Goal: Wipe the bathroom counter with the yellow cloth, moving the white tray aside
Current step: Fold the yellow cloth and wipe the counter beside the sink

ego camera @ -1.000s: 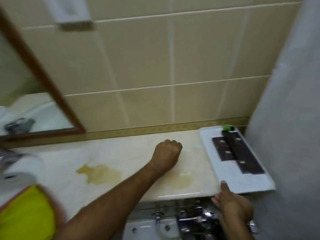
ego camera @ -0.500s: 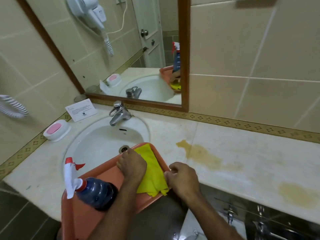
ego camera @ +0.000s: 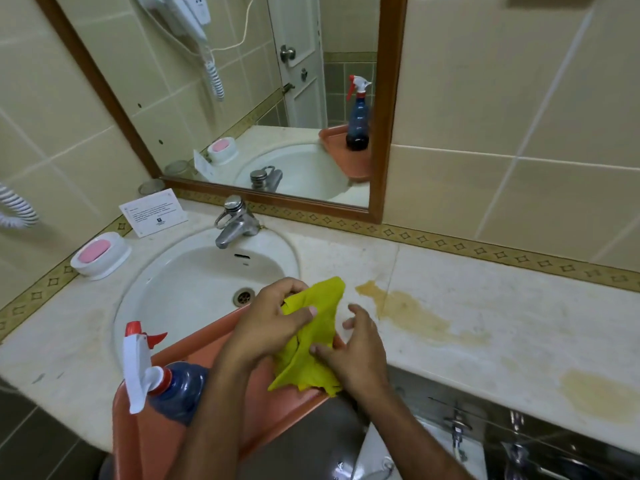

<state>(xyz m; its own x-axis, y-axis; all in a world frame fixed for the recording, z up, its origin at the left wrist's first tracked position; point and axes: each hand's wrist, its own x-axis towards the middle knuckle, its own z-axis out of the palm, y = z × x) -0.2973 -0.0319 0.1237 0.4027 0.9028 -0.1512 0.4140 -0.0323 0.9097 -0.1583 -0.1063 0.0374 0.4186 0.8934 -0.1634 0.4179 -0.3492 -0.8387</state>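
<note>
Head view: the desk [ego camera: 485,306] is a pale stone slab that runs along a tiled wall, with its front edge toward the camera. A mirror [ego camera: 242,98] in a brown frame stands on the wall above the desk's left part. A round white sink [ego camera: 194,289] is set into the desk on the left, with a chrome tap [ego camera: 235,223] at its back rim.

An orange tray [ego camera: 194,427] sits at the front of the sink and overhangs the desk edge. A spray bottle [ego camera: 166,382] with a blue body and a white-and-red trigger head stands in the tray at its left side.

Two brown stains mark the desk: one [ego camera: 408,313] just right of the sink, the other [ego camera: 595,393] near the front edge at far right.

The cloth [ego camera: 311,341] is yellow, crumpled, and lifted partly above the right end of the tray. The left hand [ego camera: 270,327] is clamped on the upper part of the cloth, thumb across the front. The right hand [ego camera: 356,355] holds the lower right part, thumb pressed on the fabric, fingers spread and partly loose. The two hands are close together, with the cloth between them.

A white soap dish [ego camera: 100,254] with a pink bar lies left of the sink. A white card [ego camera: 152,211] leans at the wall behind it.
</note>
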